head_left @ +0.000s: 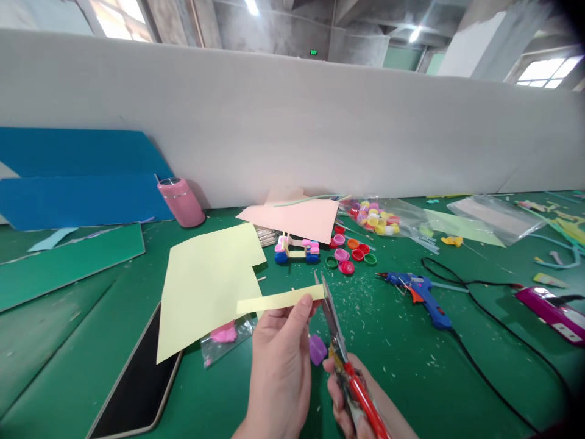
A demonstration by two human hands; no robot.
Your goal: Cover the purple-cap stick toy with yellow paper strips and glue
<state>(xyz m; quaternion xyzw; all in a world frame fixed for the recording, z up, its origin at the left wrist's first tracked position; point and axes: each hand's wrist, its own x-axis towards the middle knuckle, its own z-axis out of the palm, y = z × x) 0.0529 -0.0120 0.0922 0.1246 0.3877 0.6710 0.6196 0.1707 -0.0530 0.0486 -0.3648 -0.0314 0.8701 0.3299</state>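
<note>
My left hand [283, 353] pinches a narrow pale yellow paper strip [274, 301] between thumb and fingers, near the strip's right end. Scissors with red handles [363, 396] are gripped in my right hand [347, 396], their blades slightly parted at the right end of the strip. Behind the strip, to the left, lies a larger pale yellow sheet [205, 280] with a notched right edge. A small blue and pink wheeled piece [297, 250] stands beyond the strip. Just right of my left hand is a purple lump [317, 349].
A phone [137, 378] lies at the left front. Bottle caps [347, 267], a blue glue gun [425, 292] with its cable and a magenta device [553, 314] are to the right. Pink paper [297, 218], a bag of coloured pieces [375, 216] and a pink cylinder [183, 202] stand or lie farther back.
</note>
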